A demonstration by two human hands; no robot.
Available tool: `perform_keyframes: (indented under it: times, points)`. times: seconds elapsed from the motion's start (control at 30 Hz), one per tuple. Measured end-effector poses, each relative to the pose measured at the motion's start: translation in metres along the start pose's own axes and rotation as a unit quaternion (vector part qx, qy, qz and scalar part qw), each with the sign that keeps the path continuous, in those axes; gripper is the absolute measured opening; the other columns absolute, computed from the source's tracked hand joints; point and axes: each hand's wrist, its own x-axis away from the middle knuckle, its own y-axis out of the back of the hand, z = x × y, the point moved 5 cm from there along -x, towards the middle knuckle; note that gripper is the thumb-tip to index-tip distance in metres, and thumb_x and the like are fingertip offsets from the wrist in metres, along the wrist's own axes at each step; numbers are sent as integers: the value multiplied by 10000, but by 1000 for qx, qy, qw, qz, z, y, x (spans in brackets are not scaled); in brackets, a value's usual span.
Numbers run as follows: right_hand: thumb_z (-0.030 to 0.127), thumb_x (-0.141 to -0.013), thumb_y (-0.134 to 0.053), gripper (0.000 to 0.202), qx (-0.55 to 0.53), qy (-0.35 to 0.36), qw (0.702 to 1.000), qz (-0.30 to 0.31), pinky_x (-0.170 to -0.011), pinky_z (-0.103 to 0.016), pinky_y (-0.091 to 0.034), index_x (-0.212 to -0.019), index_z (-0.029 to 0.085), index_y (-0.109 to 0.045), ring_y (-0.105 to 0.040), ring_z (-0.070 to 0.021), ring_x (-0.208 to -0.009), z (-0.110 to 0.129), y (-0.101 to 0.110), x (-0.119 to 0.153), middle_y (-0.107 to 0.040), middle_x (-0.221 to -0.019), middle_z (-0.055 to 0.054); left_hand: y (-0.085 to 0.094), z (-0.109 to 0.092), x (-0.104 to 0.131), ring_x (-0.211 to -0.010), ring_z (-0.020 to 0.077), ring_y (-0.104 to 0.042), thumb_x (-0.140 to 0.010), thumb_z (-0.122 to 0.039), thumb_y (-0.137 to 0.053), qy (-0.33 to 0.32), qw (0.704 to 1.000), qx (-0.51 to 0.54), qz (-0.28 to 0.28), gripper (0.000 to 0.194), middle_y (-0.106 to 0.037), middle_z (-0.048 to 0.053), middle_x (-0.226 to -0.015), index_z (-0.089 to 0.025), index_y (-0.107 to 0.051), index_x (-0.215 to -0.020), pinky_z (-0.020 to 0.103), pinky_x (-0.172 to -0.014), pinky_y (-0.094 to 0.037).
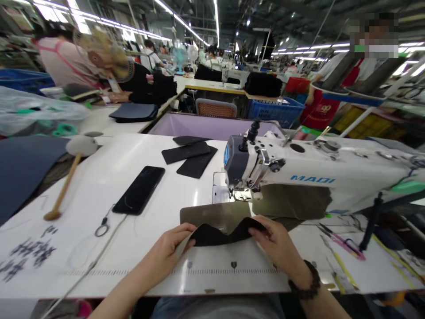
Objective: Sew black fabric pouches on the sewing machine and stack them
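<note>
My left hand [171, 248] pinches the left end of a fabric piece [215, 238], and my right hand [274, 239] grips its right end. The piece is bowed between them, its black side facing me and a lighter olive side showing at the left edge. Just behind it, an olive fabric panel [199, 215] lies flat on the white table [109, 261]. Beyond that stands a sewing machine [299, 166], its presser foot area lit. More olive fabric [288, 201] rests under the machine's arm. A dark beaded bracelet [310, 281] circles my right wrist.
Several black cut pieces [189, 153] lie behind a phone [139, 190] with a ring cord. A wooden-handled mallet [68, 186] is at left. Pink-handled scissors [345, 243] lie right of the machine. Other people work in the background.
</note>
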Motion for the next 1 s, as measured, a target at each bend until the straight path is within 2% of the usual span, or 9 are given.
perform_keyframes:
  times: [0.13,0.23,0.3,0.33,0.43,0.5,0.63,0.77,1.0]
  points:
    - [314,-821,-455,203,25,-34,999,-24,-605,-264,-450,-790,173,-598,-578,-165,-655,-11,-5,-2,-614,-673,-14,4,10,-9,-785,167,-584,-877,-290,-368,17,999,-14,-25,271,-617,28,-881,-185,-606,-804,251,-703,-489]
    - [269,-815,-449,257,54,-45,996,-62,-590,-278,-454,-1025,158,-546,-579,-170,-646,-21,-10,2,-617,-702,-23,3,24,-12,-773,166,-600,-858,-298,-402,30,998,-37,-49,227,-631,10,-868,-202,-604,-817,239,-680,-497]
    - [242,-822,-429,416,66,-38,993,-90,-607,-288,-471,-1226,144,-405,-590,-172,-677,-24,-12,5,-630,-767,-39,3,34,-12,-784,177,-615,-823,-304,-460,41,993,-54,-94,206,-645,5,-882,-218,-586,-960,248,-676,-508]
    - [233,-828,-417,461,79,-24,992,-99,-641,-298,-480,-1274,140,-349,-598,-176,-724,-24,-13,7,-637,-829,-58,5,38,-10,-774,180,-623,-806,-307,-482,52,989,-62,-125,280,-650,6,-876,-220,-543,-1065,256,-664,-515]
    - [227,-846,-394,371,137,49,986,-84,-792,-337,-466,-1205,159,-458,-579,-196,-922,-19,-16,12,-613,-1022,-105,8,44,-2,-722,173,-636,-796,-283,-485,73,975,-81,-194,550,-652,18,-863,-200,-303,-1309,270,-627,-530]
    - [232,-857,-394,293,168,76,980,-70,-790,-328,-473,-1094,204,-563,-586,-192,-913,-18,-17,15,-628,-980,-84,7,39,2,-752,164,-633,-810,-246,-457,50,975,-102,-188,529,-641,34,-905,-209,-306,-1316,268,-655,-531]
    - [269,-845,-440,263,212,120,966,-90,-699,-293,-506,-1041,205,-605,-613,-188,-819,-15,-15,22,-636,-888,-79,2,26,8,-843,180,-615,-831,-236,-444,10,979,-155,-129,269,-626,59,-908,-218,-612,-1041,274,-737,-521]
    - [274,-841,-454,258,231,153,956,-91,-681,-264,-510,-1050,202,-586,-616,-180,-807,-10,-18,25,-630,-885,-73,2,24,12,-863,190,-598,-826,-233,-482,28,978,-168,-124,284,-600,75,-931,-189,-589,-1085,292,-754,-522]
    - [297,-863,-402,276,274,156,946,-80,-653,-270,-509,-1072,192,-548,-620,-193,-817,-13,-27,17,-636,-894,-80,4,27,13,-801,145,-583,-807,-173,-525,51,975,-147,-158,242,-557,50,-916,-157,-581,-1042,263,-730,-527]
